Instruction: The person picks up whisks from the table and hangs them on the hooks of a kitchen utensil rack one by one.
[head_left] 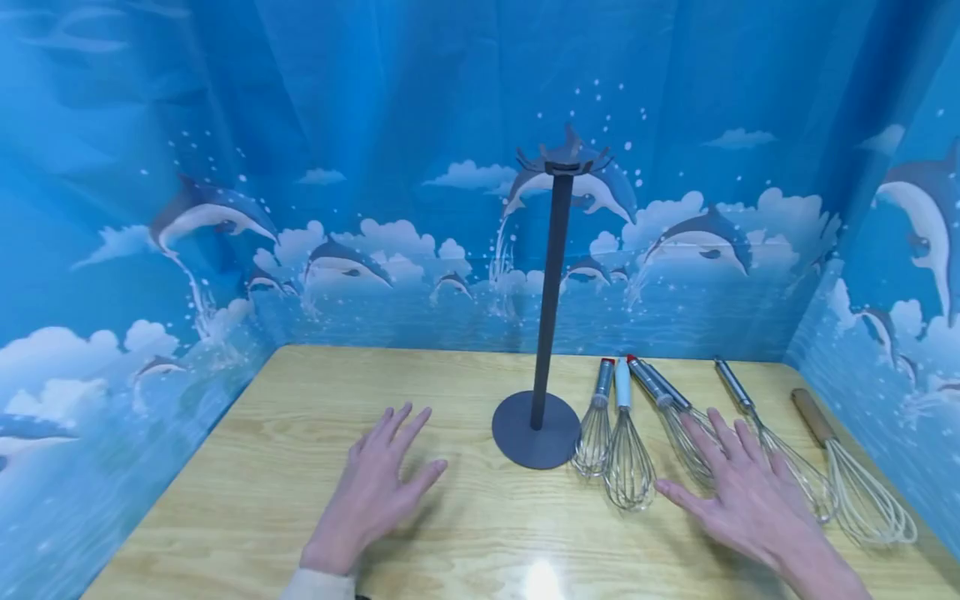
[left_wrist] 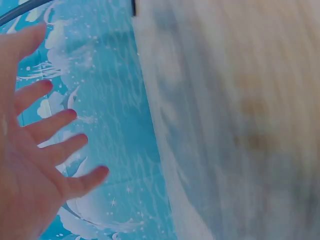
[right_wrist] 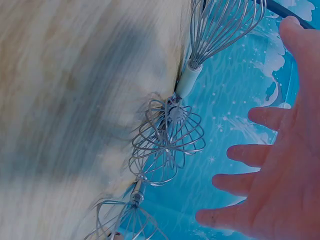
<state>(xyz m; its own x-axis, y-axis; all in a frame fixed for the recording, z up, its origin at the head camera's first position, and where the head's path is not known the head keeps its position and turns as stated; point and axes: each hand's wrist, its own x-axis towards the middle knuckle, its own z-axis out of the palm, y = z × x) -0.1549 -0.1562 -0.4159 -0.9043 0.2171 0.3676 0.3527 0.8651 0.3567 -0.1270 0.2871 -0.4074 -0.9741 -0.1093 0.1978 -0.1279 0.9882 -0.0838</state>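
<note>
To the left of the black stand (head_left: 551,292), the left grip (head_left: 378,483) is a bare hand that has let go, fingers spread over the worktop (head_left: 247,467). Just right of the stand lies a red-ended whisk (head_left: 601,392), then a blue-handled whisk (head_left: 623,396), then two silver whisks (head_left: 658,393) close together, one with a red end. More to the right of the stand, the right grip (head_left: 750,492) is let go too, fingers wide, with a long silver whisk (head_left: 746,407) beside it and a brown-handled whisk (head_left: 813,415) farthest from the stand.
</note>
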